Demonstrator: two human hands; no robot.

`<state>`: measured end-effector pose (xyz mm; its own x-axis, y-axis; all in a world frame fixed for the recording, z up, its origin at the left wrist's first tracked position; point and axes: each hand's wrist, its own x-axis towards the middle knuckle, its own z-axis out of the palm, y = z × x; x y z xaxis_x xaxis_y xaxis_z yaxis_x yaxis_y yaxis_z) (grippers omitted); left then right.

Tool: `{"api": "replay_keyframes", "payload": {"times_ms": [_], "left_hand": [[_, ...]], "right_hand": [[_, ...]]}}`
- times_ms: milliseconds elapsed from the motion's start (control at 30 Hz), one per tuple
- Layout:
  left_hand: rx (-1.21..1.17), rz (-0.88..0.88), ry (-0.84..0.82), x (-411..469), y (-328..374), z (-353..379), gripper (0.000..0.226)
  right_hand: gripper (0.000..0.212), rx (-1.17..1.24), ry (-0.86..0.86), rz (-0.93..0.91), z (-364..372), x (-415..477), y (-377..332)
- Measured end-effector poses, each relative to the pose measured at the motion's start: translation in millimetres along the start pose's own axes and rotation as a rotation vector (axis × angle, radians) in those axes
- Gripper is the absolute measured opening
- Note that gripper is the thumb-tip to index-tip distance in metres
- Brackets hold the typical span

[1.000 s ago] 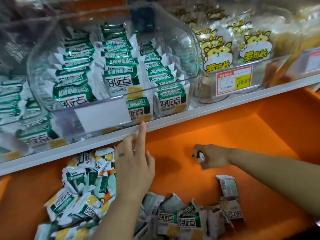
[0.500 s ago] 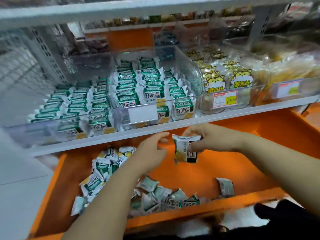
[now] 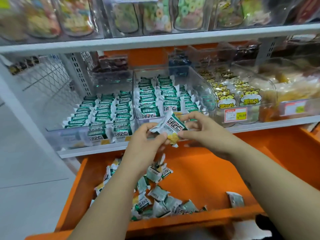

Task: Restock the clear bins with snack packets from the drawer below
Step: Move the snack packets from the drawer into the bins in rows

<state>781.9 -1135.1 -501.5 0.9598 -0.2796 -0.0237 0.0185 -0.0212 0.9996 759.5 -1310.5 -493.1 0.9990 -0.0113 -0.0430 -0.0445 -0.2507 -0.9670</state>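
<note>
Nearest, the orange drawer holds loose packets heaped at its left and middle. Above it both grips pinch one green-and-white packet between them. The left grip has its lower left edge and the right grip its right side, fingers curled on the wrapper. The packet stands roughly on end, tilted, yellow end down. Directly behind it, slightly higher, sits the middle clear bin; the right grip looks nearer, so a short forward reach should serve

The left forearm covers some loose packets; the far price label seems blurred.
</note>
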Motion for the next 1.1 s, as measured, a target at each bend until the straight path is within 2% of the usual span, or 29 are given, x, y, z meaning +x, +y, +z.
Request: {"api": "replay_keyframes", "payload": {"times_ms": [67, 133, 233, 300, 400, 500, 667, 767, 900, 1000, 1100], "left_hand": [[-0.066, -0.011, -0.007, 5, 4, 0, 0.024], [-0.003, 0.038, 0.018, 13, 6, -5, 0.026], [0.363, 0.186, 0.131, 24, 10, -18, 0.031], [0.66, 0.267, 0.205, 28, 7, -25, 0.039], [0.896, 0.243, 0.188, 33, 1, -28, 0.051], [0.943, 0.206, 0.117, 35, -5, -26, 0.059], [0.926, 0.202, 0.102, 37, -10, -24, 0.06], [0.936, 0.205, 0.102, 37, -10, -24, 0.06], [0.953, 0.208, 0.114, 40, -10, -25, 0.06], [0.953, 0.215, 0.122, 40, -11, -24, 0.059], [0.961, 0.226, 0.128, 41, -11, -24, 0.06]], "right_hand": [[0.024, -0.001, 0.018, -0.054, -2, 6, -3], [0.021, -0.032, 0.073, -0.145, -4, 15, -9], [0.019, -0.286, 0.336, -0.304, -12, 34, -18], [0.022, -0.457, 0.469, -0.335, -17, 45, -20], [0.026, -0.663, 0.454, -0.336, -18, 57, -14], [0.03, -0.721, 0.42, -0.332, -17, 66, -9], [0.033, -0.757, 0.353, -0.312, -18, 78, 6], [0.035, -0.799, 0.446, -0.377, -15, 80, 16], [0.037, -1.06, 0.607, -0.606, -1, 85, 30], [0.048, -1.15, 0.647, -0.633, 4, 84, 38], [0.043, -1.179, 0.652, -0.624, 14, 82, 41]]}}
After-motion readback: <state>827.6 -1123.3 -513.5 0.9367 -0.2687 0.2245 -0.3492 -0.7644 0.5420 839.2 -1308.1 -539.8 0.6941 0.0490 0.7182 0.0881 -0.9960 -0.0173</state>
